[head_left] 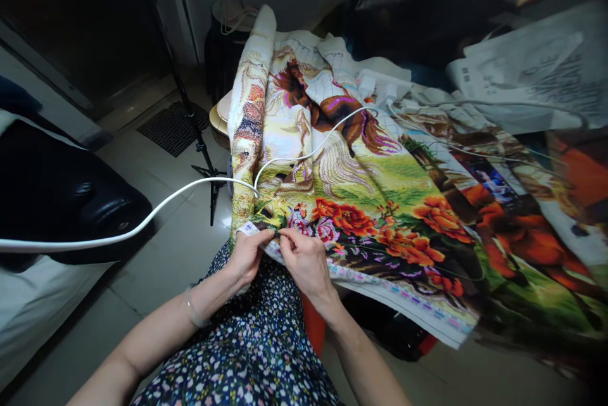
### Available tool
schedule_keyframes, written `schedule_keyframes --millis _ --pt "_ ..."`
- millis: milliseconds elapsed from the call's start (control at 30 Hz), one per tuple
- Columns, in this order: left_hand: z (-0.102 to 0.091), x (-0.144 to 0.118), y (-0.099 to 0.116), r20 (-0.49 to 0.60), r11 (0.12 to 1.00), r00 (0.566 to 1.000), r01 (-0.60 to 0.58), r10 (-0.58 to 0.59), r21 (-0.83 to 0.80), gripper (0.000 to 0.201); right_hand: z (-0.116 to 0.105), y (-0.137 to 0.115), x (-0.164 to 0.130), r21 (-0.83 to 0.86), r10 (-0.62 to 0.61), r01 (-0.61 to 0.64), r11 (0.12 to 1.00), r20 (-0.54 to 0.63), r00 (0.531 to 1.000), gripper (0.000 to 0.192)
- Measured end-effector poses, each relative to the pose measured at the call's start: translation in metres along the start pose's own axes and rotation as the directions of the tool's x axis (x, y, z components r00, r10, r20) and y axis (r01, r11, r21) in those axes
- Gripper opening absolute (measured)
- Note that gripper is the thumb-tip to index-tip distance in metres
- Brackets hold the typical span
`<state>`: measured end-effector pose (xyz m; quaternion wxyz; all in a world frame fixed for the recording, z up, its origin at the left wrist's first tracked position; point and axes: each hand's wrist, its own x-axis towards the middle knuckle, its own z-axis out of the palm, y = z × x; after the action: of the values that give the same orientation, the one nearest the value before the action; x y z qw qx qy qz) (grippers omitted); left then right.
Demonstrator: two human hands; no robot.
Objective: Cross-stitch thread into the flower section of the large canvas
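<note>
A large cross-stitch cloth [342, 165] with horses and orange flowers spreads out before me. Its left side is rolled into a thick tube [249, 111]. At the near edge, my left hand [249, 254] pinches the cloth between thumb and fingers, and a bracelet circles that wrist. Close beside it, my right hand [304, 260] is closed with thumb and forefinger together at the stitched surface. What lies between those fingertips is too small to make out. A thin thread seems to curve across the flowers to the right of that hand.
A white cable [190, 187] crosses from the left and over the cloth toward a power strip [382, 83]. A tripod [197, 127] stands on the left by a black seat [71, 184]. A black bag [418, 7] and white plastic bag [541, 64] lie behind.
</note>
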<state>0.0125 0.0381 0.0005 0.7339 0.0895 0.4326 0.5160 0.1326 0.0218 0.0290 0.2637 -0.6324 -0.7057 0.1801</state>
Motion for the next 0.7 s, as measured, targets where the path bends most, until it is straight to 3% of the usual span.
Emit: schedule_keyframes --millis 200,467,700 --pt "0.000 -0.001 0.000 0.014 0.999 0.999 0.036 -0.035 -0.020 0.022 0.002 0.000 0.000 0.050 0.038 -0.038 0.998 0.003 0.999 0.022" --pt "0.002 0.001 0.001 0.023 0.999 0.999 -0.031 0.031 0.010 0.038 -0.003 0.006 0.000 0.211 0.019 -0.017 0.977 -0.008 1.000 0.019" --pt "0.002 0.001 0.004 0.025 1.000 1.000 -0.016 0.016 0.007 0.044 0.000 0.017 0.001 0.357 0.027 -0.035 0.934 0.027 0.999 0.018"
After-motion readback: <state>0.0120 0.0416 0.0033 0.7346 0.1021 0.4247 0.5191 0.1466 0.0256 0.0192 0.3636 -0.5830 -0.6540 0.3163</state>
